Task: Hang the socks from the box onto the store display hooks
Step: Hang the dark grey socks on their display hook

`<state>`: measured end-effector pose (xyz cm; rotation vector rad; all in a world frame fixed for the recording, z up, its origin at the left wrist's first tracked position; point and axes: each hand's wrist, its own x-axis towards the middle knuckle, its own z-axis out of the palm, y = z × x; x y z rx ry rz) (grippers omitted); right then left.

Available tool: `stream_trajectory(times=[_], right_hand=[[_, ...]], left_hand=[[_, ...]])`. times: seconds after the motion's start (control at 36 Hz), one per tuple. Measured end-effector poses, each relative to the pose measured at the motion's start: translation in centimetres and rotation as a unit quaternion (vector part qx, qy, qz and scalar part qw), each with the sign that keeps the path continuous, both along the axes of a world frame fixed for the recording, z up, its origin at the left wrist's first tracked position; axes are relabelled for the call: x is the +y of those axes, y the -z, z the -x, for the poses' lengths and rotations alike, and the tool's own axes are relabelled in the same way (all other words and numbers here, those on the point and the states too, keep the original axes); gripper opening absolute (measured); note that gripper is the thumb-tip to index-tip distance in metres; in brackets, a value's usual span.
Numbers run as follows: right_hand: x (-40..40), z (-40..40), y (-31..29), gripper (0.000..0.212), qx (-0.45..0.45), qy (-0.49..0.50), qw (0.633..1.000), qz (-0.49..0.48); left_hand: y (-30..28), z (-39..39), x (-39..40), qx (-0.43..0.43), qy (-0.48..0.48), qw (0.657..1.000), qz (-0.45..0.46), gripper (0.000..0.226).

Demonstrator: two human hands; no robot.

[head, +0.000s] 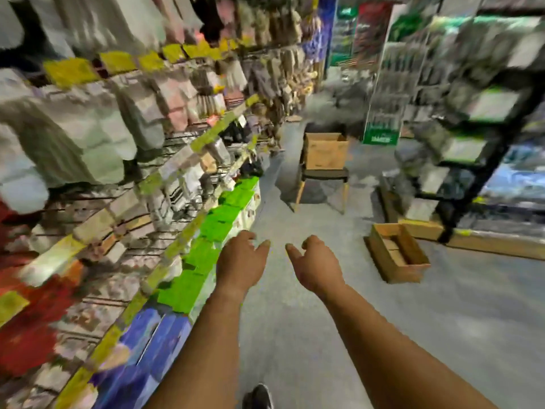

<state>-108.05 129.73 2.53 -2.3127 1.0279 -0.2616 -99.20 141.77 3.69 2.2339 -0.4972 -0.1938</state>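
Observation:
The frame is heavily blurred. A brown cardboard box (324, 150) stands on a chair (323, 175) down the aisle, well ahead of both hands; its contents do not show. Socks hang in rows on the display hooks (97, 137) along the left wall. My left hand (243, 259) and my right hand (314, 262) reach forward side by side over the grey floor, fingers loosely curled, holding nothing.
An open cardboard box (398, 256) lies on the floor to the right. A dark shelving rack (472, 128) with goods lines the right side. Green and blue packs (206, 249) edge the left display's lowest shelf. My shoe (259, 397) shows at the bottom.

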Motion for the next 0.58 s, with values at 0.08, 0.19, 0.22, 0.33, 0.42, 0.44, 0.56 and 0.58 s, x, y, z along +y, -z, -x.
stream_trajectory(times=[0.08, 0.19, 0.22, 0.33, 0.42, 0.44, 0.56, 0.58], right_hand=[[-5.7, -2.5, 0.5, 0.054, 0.011, 0.034, 0.999, 0.003], [-12.9, -7.5, 0.1, 0.051, 0.015, 0.064, 0.998, 0.000], [-14.7, -8.8, -0.2, 0.051, 0.014, 0.071, 0.997, -0.010], [-22.0, -13.9, -1.2, 0.054, 0.001, 0.106, 0.994, -0.025], [-27.0, -17.1, -1.0, 0.053, 0.001, 0.117, 0.993, -0.022], [-28.6, -18.1, -0.8, 0.054, 0.003, 0.121, 0.992, -0.026], [-35.3, -23.1, 0.5, 0.052, 0.002, 0.142, 0.989, -0.034], [-37.1, -24.4, 0.9, 0.051, 0.001, 0.144, 0.989, -0.037]], left_hand=[[0.8, -3.1, -6.3, 0.020, 0.040, 0.999, -0.003, 0.041], [1.3, -9.3, -14.6, 0.025, 0.080, 0.996, -0.006, 0.041], [1.1, -11.0, -16.7, 0.026, 0.089, 0.996, -0.012, 0.041], [0.1, -17.4, -24.6, 0.025, 0.109, 0.993, -0.025, 0.046], [0.2, -21.3, -30.3, 0.029, 0.126, 0.991, -0.039, 0.045], [0.3, -22.3, -31.9, 0.029, 0.130, 0.990, -0.044, 0.045], [1.1, -27.2, -38.8, 0.038, 0.136, 0.988, -0.057, 0.044], [1.5, -28.6, -40.6, 0.040, 0.139, 0.988, -0.058, 0.045]])
